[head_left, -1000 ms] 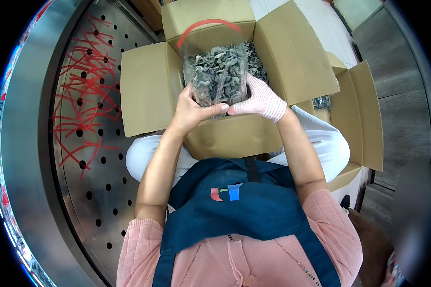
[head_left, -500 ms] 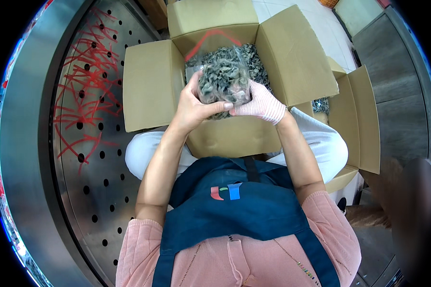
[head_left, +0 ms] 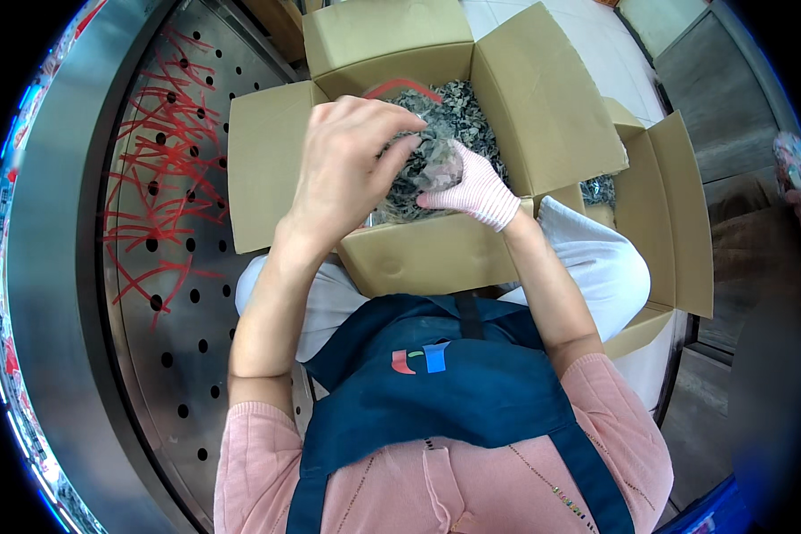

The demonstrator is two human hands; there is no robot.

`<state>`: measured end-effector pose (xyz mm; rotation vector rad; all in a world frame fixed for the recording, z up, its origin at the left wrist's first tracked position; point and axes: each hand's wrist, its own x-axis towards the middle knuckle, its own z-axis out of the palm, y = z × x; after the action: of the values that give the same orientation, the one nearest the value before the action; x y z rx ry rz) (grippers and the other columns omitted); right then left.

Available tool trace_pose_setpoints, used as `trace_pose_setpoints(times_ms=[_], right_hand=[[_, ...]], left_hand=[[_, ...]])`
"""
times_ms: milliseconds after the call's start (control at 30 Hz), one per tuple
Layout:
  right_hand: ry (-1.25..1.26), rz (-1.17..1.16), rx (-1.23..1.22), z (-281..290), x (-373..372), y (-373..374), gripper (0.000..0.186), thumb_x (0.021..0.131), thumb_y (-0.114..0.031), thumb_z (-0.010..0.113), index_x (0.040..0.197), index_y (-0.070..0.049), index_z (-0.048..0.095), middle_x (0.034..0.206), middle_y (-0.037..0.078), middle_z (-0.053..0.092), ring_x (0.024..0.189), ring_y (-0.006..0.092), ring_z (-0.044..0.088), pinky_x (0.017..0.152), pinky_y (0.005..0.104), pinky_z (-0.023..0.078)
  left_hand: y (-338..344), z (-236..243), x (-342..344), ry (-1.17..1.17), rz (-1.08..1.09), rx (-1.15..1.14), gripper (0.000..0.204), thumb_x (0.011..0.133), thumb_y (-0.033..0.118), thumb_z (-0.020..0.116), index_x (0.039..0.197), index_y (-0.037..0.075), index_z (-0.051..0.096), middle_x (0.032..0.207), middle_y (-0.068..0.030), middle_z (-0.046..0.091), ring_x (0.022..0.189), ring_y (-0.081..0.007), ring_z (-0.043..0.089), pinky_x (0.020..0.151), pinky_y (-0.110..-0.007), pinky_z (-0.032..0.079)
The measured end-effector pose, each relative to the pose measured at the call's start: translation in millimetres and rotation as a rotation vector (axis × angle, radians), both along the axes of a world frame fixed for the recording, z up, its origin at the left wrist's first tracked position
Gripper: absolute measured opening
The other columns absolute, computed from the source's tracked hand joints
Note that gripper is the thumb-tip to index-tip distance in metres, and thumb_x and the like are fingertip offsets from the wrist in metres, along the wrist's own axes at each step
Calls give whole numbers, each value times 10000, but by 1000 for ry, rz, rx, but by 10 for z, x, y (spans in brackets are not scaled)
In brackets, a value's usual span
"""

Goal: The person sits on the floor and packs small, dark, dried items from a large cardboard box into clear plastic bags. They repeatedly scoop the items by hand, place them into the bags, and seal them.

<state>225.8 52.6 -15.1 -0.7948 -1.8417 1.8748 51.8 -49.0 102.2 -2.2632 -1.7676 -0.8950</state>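
Note:
A clear plastic bag (head_left: 436,165) holds dark grey-green, curled dried pieces, and a red strip (head_left: 405,87) runs along its upper edge. My right hand (head_left: 473,189), in a pink-and-white striped glove, grips the bag's lower right side. My bare left hand (head_left: 351,160) is raised at the bag's upper left, fingers curled and thumb close to the forefinger, pinching at the plastic; the contact is partly hidden. Below the bag, an open cardboard box (head_left: 427,258) holds more of the same dried pieces (head_left: 472,116).
At the left, a perforated metal surface (head_left: 178,356) carries many loose red strips (head_left: 165,187) in a heap. A second open carton (head_left: 676,205) stands at the right, with a bagged dark item (head_left: 599,190) inside. Grey cabinet panels (head_left: 721,133) rise beyond it.
My left hand has come off the bag's lower left side and risen to its upper part. The bag has tilted and sunk slightly, with my right hand still gripping it.

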Motion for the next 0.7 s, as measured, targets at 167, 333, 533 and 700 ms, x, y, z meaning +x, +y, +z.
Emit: trace_pose_setpoints(times_ms=[167,333,533,700], right_hand=[[3,-15,163,-91,-40,14,770,585,-279,924,1204,1,564,1082,115,686,974,194,643,910,327,521],[-13,-60,141,-92,-7,30,710,578,-265,927,1153,-21,591,1031,105,686,941,186,640,888,328,525],[30,-68,117,-146,-28,36,694,578,-256,933,1141,-29,597,1007,89,690,910,169,635,854,317,532],[85,-66,103,-175,-11,46,688,595,-230,927,1154,-9,591,1030,90,690,941,160,625,897,314,512]], left_hand=[[196,-109,12,46,-51,-226,346,791,172,752,1095,33,662,1023,-130,679,980,-314,619,874,-403,462],[277,-21,62,-35,-127,-302,292,796,114,736,1066,30,665,916,-135,645,881,-325,633,778,-401,504],[301,-89,24,-134,-116,-276,212,823,51,704,1027,8,671,863,-130,621,764,-289,635,698,-362,514],[302,-81,27,-229,-82,-277,209,841,25,697,1047,1,669,835,-102,613,723,-198,629,661,-307,506]])
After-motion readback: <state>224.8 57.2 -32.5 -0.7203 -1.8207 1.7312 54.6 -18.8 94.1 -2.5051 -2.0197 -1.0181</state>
